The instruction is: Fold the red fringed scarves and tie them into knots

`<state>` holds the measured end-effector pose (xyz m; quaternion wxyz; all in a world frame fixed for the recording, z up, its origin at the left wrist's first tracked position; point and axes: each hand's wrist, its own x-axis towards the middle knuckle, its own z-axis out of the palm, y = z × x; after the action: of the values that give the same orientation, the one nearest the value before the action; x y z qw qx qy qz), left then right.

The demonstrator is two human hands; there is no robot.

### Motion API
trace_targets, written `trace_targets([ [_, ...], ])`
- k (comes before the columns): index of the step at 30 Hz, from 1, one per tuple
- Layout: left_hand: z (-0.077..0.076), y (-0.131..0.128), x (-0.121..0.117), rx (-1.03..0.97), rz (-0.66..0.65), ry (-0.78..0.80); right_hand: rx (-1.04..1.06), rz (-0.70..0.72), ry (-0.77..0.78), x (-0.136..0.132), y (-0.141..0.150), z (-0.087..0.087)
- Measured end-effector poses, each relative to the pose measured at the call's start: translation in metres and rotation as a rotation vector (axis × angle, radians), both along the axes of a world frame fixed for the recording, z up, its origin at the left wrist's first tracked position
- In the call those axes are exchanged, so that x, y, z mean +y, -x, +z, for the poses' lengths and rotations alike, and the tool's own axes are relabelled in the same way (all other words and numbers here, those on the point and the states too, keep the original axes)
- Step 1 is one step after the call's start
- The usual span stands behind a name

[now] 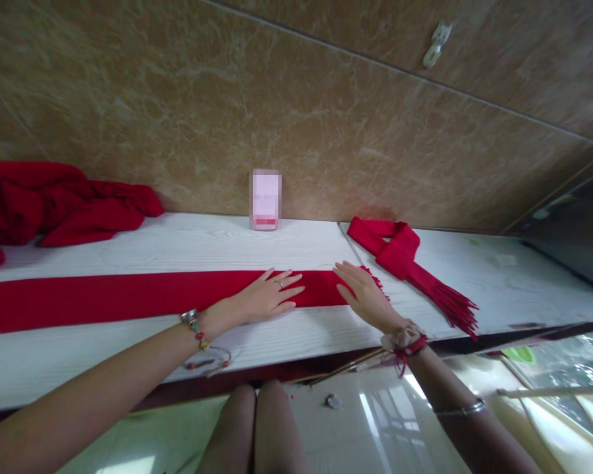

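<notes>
Three pieces of red cloth lie along a narrow white bench top [197, 240] that runs beneath a brown, marbled wall [178, 118]. At far left, a loose red bundle [79, 204] sits heaped against the wall, which leaves the bench's front part to a long red strip [128, 296]. That strip stretches flat from the left edge to the centre. The person's left hand [269, 295] rests on it, palm down, fingers spread and gripping nothing; the wide spread probably steadies the cloth. Just behind, a small pink-and-white object [265, 197], blurred out, leans upright on the wall, seemingly propped to face the person. Next, the right hand [363, 296] lies over the strip near its ruffled end [375, 283], fingers extended, clenching nothing, perhaps to level that end. Farther right, a folded red scarf [405, 253] lies apart, its fringe reaching the front edge.
</notes>
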<state>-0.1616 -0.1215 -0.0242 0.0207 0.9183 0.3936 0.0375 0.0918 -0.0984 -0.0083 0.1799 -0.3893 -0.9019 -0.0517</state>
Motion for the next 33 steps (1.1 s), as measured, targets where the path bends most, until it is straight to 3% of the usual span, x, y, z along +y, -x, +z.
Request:
trace_targets([
  [3,-0.003,-0.001,-0.001,0.006,0.014,-0.022,-0.138,-0.037,0.065,0.002,0.030,-0.009],
  [6,0.001,0.011,-0.003,0.037,-0.055,-0.011,-0.253,-0.028,0.101,0.005,0.037,-0.018],
  [10,0.008,0.049,-0.012,0.084,-0.140,0.013,-0.291,-0.058,0.056,0.014,0.012,-0.025],
  [14,0.009,0.092,-0.030,0.118,-0.053,-0.009,-0.283,-0.055,0.016,0.027,-0.019,-0.032],
  [18,0.009,0.110,-0.045,0.151,0.021,-0.016,-0.299,-0.025,-0.025,0.034,-0.022,-0.030],
  [20,0.010,0.108,-0.047,0.162,0.034,-0.008,-0.281,-0.020,-0.048,0.030,-0.003,-0.022],
  [23,0.014,0.104,-0.047,0.164,0.042,0.015,-0.203,0.012,-0.011,0.015,0.050,-0.009],
  [28,0.021,0.118,-0.046,0.135,0.116,0.030,-0.224,0.265,0.053,-0.006,0.134,-0.005],
  [33,0.013,0.149,-0.054,0.146,0.184,0.032,-0.234,0.352,0.081,-0.006,0.143,-0.019],
])
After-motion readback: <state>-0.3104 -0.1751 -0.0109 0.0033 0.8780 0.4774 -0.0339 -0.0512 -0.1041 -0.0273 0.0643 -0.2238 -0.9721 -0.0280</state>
